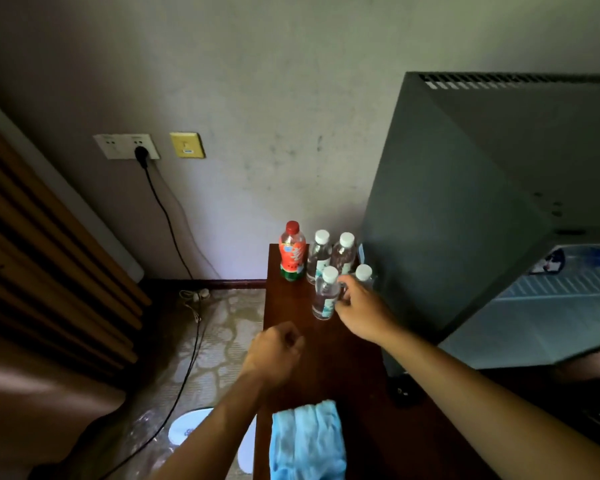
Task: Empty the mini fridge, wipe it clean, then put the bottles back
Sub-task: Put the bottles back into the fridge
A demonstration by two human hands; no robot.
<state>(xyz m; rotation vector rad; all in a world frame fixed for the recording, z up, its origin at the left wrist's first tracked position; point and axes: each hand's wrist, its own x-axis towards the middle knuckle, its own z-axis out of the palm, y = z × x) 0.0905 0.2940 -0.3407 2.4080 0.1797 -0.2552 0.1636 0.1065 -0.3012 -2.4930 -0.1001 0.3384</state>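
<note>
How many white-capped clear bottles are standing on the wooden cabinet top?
4. Two at the back beside the red-capped bottle: one, another. Two in front: one by the right hand, one partly hidden behind it.

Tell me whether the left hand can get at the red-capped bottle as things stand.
Probably yes: the left hand hangs loosely closed over bare tabletop, and nothing stands between it and the red-capped bottle at the table's left edge.

water btl [326, 296] x4 | red btl [292, 252] x1 | cloth [307, 441] x1
</note>
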